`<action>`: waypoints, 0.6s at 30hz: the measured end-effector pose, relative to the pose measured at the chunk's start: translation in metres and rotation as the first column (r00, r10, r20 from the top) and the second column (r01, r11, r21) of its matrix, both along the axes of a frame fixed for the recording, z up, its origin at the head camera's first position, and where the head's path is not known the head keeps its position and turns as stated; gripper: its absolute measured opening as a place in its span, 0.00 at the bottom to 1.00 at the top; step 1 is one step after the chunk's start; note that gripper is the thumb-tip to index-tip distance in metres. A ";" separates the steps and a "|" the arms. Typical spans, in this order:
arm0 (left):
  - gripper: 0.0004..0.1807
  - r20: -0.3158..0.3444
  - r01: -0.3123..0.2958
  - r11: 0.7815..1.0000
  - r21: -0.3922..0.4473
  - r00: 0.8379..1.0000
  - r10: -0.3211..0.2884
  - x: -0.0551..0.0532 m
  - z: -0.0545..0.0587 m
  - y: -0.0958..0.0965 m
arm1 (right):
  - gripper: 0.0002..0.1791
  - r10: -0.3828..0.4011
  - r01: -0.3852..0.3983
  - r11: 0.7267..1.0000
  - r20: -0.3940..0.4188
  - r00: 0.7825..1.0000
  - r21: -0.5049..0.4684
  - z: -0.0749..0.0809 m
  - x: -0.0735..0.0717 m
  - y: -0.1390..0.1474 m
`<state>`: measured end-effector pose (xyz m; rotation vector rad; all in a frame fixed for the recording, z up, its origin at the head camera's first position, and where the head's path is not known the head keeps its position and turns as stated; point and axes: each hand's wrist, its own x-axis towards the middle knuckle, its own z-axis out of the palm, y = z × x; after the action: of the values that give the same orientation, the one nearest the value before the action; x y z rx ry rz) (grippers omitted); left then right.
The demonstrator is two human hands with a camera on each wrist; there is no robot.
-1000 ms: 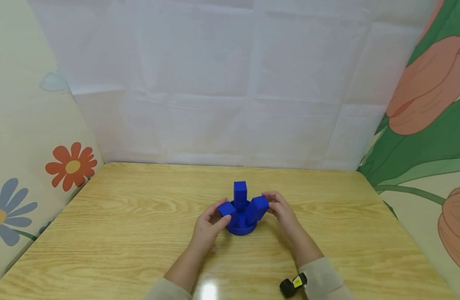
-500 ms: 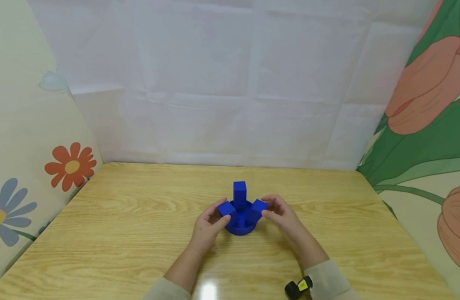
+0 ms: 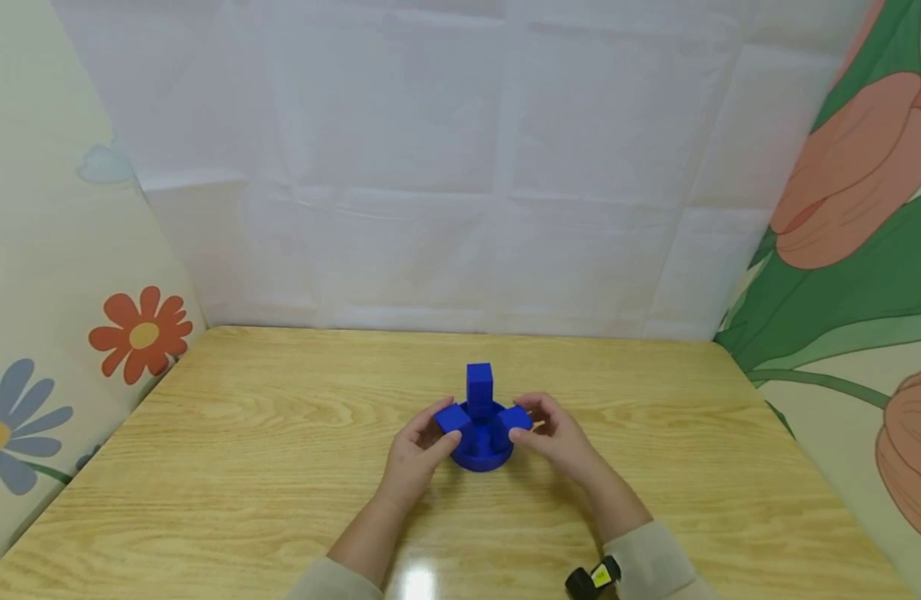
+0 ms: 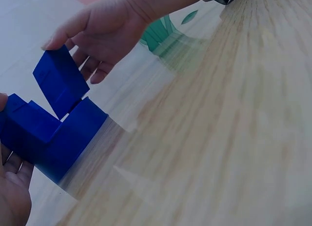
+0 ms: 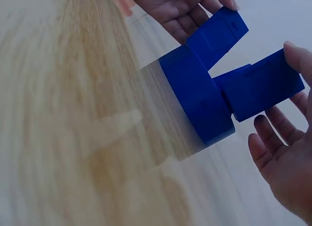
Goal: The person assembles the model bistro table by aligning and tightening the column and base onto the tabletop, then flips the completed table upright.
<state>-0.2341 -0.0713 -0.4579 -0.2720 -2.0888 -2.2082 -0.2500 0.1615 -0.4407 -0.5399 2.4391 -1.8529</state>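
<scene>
A round blue base (image 3: 481, 460) with a low rim stands on the wooden table, and three blue blocks rise out of it. The rear block (image 3: 479, 385) is upright and untouched. My left hand (image 3: 415, 458) holds the left block (image 3: 454, 419) between thumb and fingers. With thumb and fingertips my right hand (image 3: 561, 442) pinches the right block (image 3: 514, 418). In the right wrist view this right block (image 5: 265, 84) has its lower end close at the rim of the base (image 5: 197, 96), leaning outward. The left block (image 5: 219, 35) also slants out from the base there.
A black strap with a yellow label (image 3: 593, 577) sits by the right sleeve. The wooden table (image 3: 242, 467) reaches back to a white sheet (image 3: 400, 167), with flower-patterned walls (image 3: 865, 183) at both sides.
The right hand has brought its block inward and lower at the base, its thumb coming round onto the block's near side. The left hand, base and rear block have stayed in place.
</scene>
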 end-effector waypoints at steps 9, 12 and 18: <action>0.27 0.010 -0.003 1.000 -0.012 1.000 0.003 0.001 0.001 0.001 | 0.21 0.136 -0.133 0.987 0.020 0.991 -0.087 0.005 0.001 0.008; 0.27 0.008 -0.007 1.000 -0.020 1.000 0.007 0.001 0.001 0.001 | 0.23 0.162 -0.157 0.983 0.047 0.986 -0.099 0.006 0.000 0.011; 0.27 0.001 -0.010 1.000 -0.026 1.000 0.010 0.001 0.000 0.000 | 0.21 0.157 -0.154 0.986 0.038 0.987 -0.063 0.005 0.000 0.011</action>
<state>-0.2335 -0.0709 -0.4577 -0.2622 -2.1157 -2.1780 -0.2498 0.1728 -0.4355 -0.6661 2.2508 -1.8592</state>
